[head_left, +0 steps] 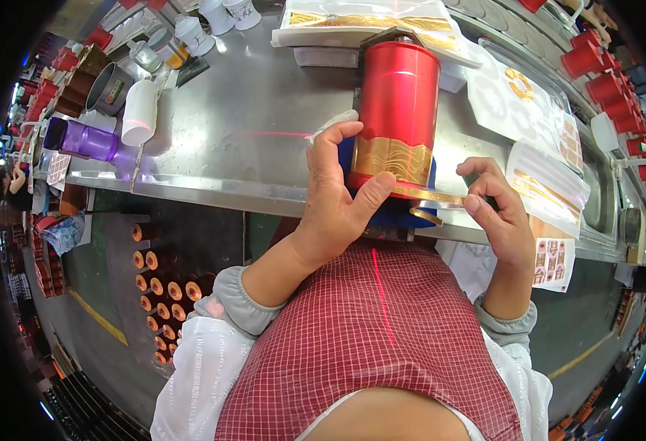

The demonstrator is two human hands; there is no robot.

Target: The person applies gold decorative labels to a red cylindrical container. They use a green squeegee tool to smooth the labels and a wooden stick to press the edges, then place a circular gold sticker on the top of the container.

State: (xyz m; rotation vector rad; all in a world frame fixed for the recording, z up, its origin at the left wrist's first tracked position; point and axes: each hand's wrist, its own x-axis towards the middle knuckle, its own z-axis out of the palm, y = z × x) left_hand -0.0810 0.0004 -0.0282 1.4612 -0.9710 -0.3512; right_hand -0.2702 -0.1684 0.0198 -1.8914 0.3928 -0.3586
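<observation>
A glossy red cylinder [400,88] lies in front of me at the bench's near edge, its base end toward me. Around its lower part runs a wide gold band [392,162] with a wavy pattern. My left hand [337,206] braces the cylinder's left side, and its thumb presses at the red rim by a narrow gold strip [433,195]. That strip stretches off the rim to the right, where my right hand [503,220] pinches it between thumb and fingers. A loose gold curl hangs below it. Dark blue material [400,217] shows under the cylinder.
On the metal bench [264,88] stand a purple bottle [91,140], a white bottle [139,110] and a metal cup [110,88] at left. Gold-printed sheets [370,22] lie behind; a sheet with gold strips [547,187] lies right. Several copper-topped pieces [165,290] stand below left.
</observation>
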